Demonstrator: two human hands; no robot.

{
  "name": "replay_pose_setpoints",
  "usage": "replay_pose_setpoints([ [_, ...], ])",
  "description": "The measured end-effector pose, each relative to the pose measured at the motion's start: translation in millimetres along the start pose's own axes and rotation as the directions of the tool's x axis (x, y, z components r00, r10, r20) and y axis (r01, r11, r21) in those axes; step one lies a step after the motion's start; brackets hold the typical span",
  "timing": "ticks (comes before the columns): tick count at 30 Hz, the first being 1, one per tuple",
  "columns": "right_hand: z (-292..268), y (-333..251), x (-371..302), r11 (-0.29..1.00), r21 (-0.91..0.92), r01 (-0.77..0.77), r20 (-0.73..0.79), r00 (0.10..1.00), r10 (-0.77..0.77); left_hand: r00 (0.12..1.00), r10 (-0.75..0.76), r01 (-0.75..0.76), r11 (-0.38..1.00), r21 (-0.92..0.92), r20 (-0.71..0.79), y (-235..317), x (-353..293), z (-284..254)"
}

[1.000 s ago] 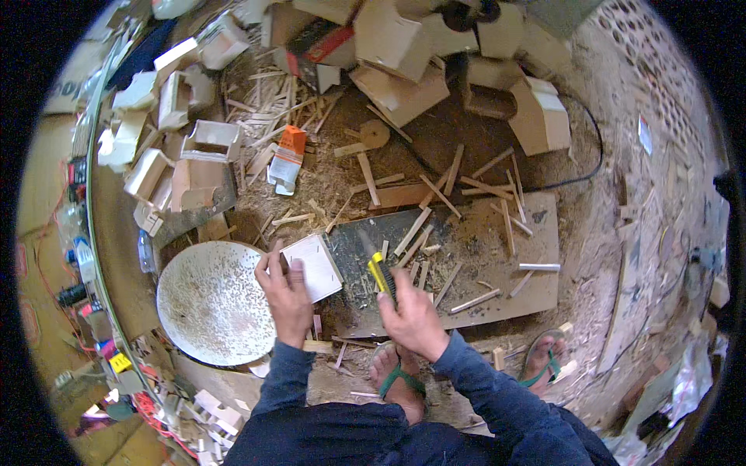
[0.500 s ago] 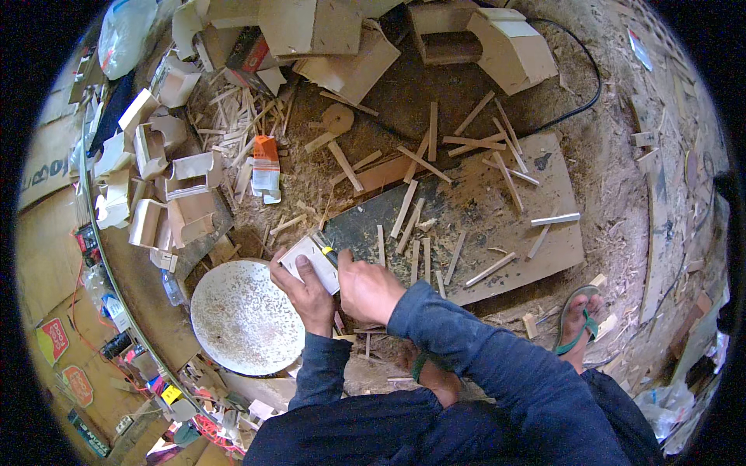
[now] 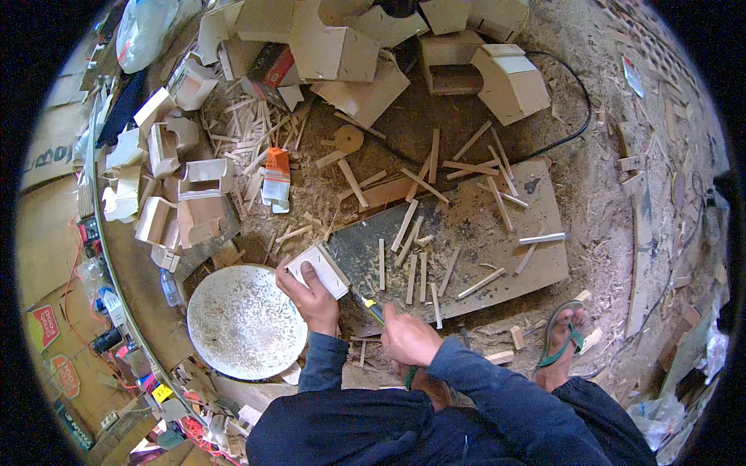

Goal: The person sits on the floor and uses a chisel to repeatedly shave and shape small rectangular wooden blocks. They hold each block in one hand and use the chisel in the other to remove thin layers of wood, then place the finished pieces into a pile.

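My left hand (image 3: 315,303) is closed on a small pale wooden box-like piece (image 3: 320,269), the thumb lying across its flat face. Thin dark marks show on that face. In my right hand (image 3: 409,338) is a slim hand tool with a yellow-and-black handle (image 3: 373,309). Its narrow metal tip points up and left, close to the lower right corner of the wooden piece; whether it touches is hard to tell. Beside my left hand lies a round whitish speckled disc (image 3: 247,322). A dark, stained board (image 3: 497,268) with several loose wood strips is just beyond my right hand.
Curved wooden box pieces (image 3: 206,177) are piled at the left, with larger ones (image 3: 513,81) at the far side. An orange-and-white packet (image 3: 276,182) lies near a heap of thin sticks (image 3: 249,128). A black cable (image 3: 579,128) loops at the far right. Sandalled foot (image 3: 563,338) stands on the dusty ground.
My right hand has moved down and right, drawing the tool away from the wooden piece's face. My left hand still holds the piece, which has shifted slightly. The whole view has moved a little.
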State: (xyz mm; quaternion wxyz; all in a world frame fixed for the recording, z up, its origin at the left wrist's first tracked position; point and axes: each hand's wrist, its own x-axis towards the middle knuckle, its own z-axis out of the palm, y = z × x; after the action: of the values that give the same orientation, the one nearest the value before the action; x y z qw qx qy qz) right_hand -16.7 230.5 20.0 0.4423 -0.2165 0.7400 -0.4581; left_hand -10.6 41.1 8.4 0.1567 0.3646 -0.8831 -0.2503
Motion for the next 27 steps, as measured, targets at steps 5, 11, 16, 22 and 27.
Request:
replay_pose_setpoints([
  [5,-30.0,-22.5,55.6,0.992,0.037,0.121,-0.19,0.975,-0.112,0.999,0.031,-0.032,0.999,0.019,0.027,-6.4,0.9,-0.3],
  [11,-33.9,-41.2,124.4,0.984,-0.154,0.089,0.13,0.989,-0.069,0.998,0.065,-0.065,0.998,0.015,0.005,-13.0,2.4,2.0],
  [16,-19.9,-20.3,64.9,0.999,-0.05,0.019,0.122,0.992,-0.013,0.999,0.05,-0.05,0.998,0.027,-0.02,-8.3,1.1,1.9],
  [22,-6.8,-13.2,-6.1,0.988,-0.154,-0.029,0.082,0.996,0.042,0.998,0.057,-0.056,0.998,0.015,-0.035,-3.2,0.2,2.6],
  [27,-34.1,-22.4,10.6,0.999,0.006,-0.04,0.017,0.999,0.039,0.997,0.079,-0.078,0.997,0.024,-0.01,-10.6,1.4,2.0],
])
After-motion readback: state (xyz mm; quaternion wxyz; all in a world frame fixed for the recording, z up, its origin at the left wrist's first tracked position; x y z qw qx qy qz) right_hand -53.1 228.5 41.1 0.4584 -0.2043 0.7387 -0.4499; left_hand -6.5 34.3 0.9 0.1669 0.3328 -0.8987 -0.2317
